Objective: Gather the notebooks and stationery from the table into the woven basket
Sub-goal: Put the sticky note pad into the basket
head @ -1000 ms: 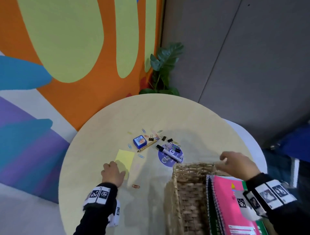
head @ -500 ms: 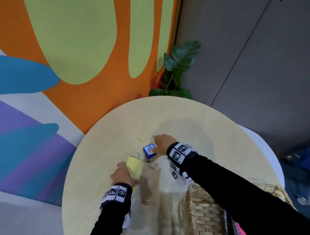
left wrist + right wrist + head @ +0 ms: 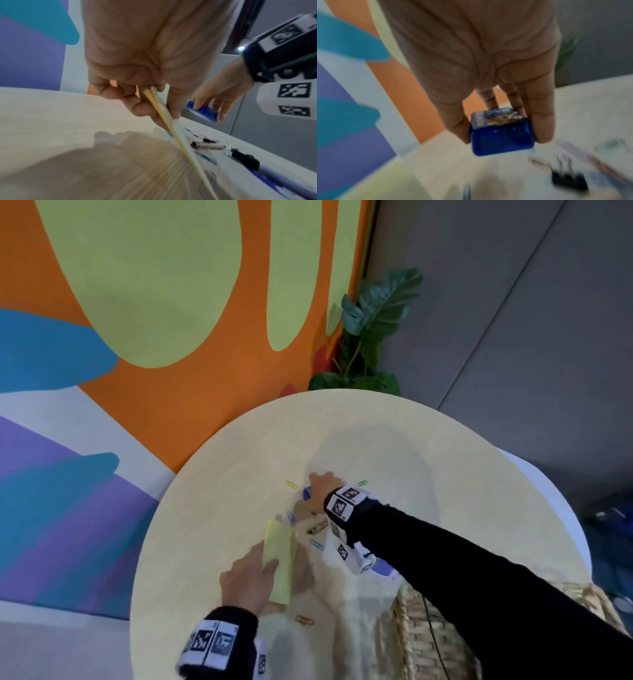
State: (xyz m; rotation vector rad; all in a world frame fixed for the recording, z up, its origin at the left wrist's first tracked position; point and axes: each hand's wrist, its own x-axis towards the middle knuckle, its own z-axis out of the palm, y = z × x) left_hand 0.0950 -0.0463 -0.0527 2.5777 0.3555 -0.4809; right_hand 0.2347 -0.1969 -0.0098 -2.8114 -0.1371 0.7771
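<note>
**Both hands lifting small stationery off the round table**

The person is working through the loose stationery part of the task, and two pickups are going on at once. The left hand (image 3: 246,577) is pinching a yellow sticky-note pad (image 3: 279,563) between thumb and curled fingers; the left wrist view shows the pad tilted up off the table (image 3: 212,474), toward its left edge. The right hand (image 3: 320,486) is reaching across the middle of the table and clasping a small blue box (image 3: 501,134) between thumb and fingers, and in the left wrist view the box appears clear of the surface. The woven basket (image 3: 424,642) is sitting at the near right edge of the table, under the right sleeve.

Much is waiting on the table around the hands: coloured paper clips (image 3: 317,544), a black binder clip (image 3: 568,180), a short tan pencil-like piece (image 3: 207,146) and a marker pen (image 3: 274,175).

Judging from this, the next move is calling for both hands to travel back to the near right edge and let go over the basket's opening. The thin pad may flex or slip in so light a pinch, and the scattered clips will likely need gathering one by one or in a sweep
</note>
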